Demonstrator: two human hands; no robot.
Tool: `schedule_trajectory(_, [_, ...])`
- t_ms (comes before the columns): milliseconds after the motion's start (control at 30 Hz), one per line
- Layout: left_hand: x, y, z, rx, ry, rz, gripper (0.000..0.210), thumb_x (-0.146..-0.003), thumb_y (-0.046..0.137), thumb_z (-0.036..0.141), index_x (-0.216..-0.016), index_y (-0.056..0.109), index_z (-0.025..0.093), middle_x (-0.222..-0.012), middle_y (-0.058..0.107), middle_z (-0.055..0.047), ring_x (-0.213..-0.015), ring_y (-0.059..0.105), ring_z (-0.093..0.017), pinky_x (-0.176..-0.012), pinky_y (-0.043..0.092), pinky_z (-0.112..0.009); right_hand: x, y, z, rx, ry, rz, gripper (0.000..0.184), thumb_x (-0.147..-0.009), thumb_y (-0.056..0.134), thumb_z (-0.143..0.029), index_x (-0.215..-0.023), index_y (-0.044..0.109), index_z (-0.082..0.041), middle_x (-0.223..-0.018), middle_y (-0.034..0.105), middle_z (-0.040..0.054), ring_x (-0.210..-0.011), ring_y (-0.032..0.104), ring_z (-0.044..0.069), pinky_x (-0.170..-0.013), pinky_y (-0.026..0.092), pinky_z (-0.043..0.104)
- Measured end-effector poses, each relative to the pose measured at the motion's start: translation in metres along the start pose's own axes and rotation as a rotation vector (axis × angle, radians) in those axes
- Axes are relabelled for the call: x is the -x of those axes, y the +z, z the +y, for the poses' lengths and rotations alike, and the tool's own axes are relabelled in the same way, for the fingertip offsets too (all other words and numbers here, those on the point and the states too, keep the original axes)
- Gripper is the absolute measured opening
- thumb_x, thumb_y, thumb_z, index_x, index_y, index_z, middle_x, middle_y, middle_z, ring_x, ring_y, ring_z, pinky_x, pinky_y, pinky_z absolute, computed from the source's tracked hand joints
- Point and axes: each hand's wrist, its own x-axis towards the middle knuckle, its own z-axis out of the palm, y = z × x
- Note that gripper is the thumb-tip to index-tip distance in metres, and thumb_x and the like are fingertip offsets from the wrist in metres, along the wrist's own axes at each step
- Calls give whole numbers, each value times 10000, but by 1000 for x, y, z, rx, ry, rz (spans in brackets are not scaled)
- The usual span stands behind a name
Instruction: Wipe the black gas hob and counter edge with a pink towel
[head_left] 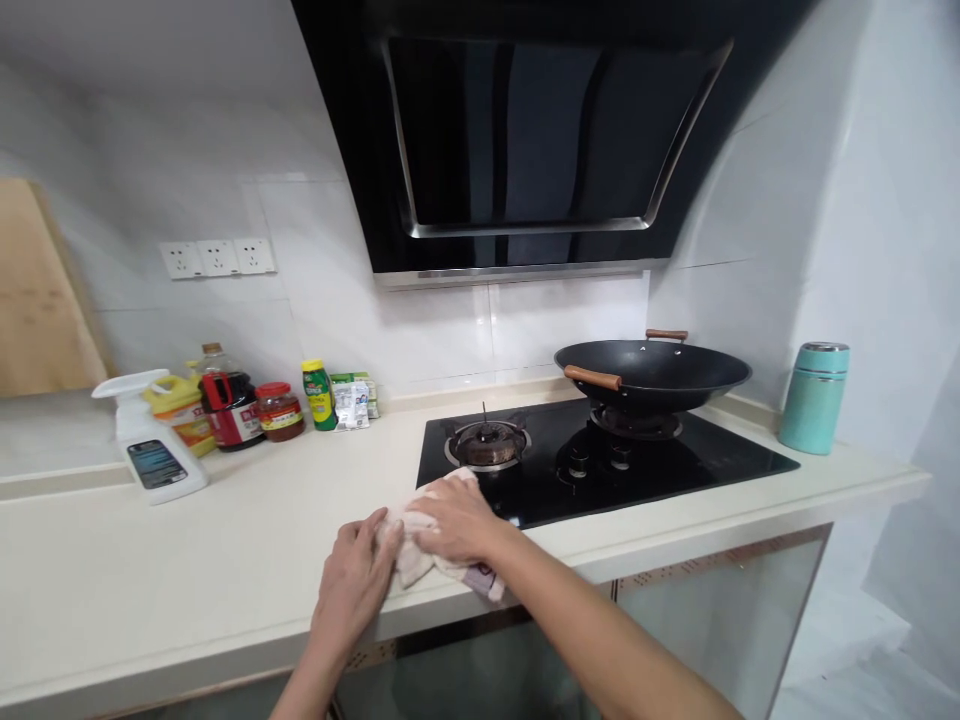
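Note:
A pale pink and white cloth [411,562] lies bunched on the counter's front edge, at the near left corner of the black gas stove [525,500]. My right hand [459,520] presses down on it with fingers curled over the fabric, and part of the cloth reaches onto the glass. At the cloth's left side, my left hand [358,568] grips its edge between thumb and fingers. Just beyond my right hand is the left burner [489,445]. A purplish corner of the cloth [484,580] hangs over the counter edge.
A black wok [652,375] with wooden handles sits on the right burner. A turquoise flask [815,398] stands to its right. Along the left counter are a spray bottle [157,450], sauce bottle [231,405], red-lidded jar [280,412] and green bottle [319,398]. A range hood [525,140] overhangs.

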Motion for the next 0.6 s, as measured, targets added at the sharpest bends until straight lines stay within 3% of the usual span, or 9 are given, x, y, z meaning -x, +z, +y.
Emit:
schedule_trajectory(233, [2,-7,11,-119,43,-76,589,-956,333,606,-1140,751,233,-1132,717,-111,-1135,624,-303,-983,477,-423,53,-27,90,79,336,108,420,-933,451,-412,-1309,631,-353,-1414,545,55,-1267,451,280,-1041,274,462])
schedule_trajectory(433, [3,-7,13,-138,53,-78,577,-941,360,604,-1120,754,223,-1160,722,-113,-1137,614,-320,-981,466,-442,127,-37,111,157,375,190,357,-890,518,-322,-1211,675,-329,-1268,612,34,-1173,501,219,-996,306,346])
schedule_trajectory(600, [4,-5,14,-167,67,-76,563,-946,359,586,-1131,749,225,-1155,718,-113,-1132,614,-322,-997,456,-449,165,-53,139,205,497,254,328,-886,524,-295,-1176,676,-294,-1091,643,46,-1056,565,213,-960,339,324])
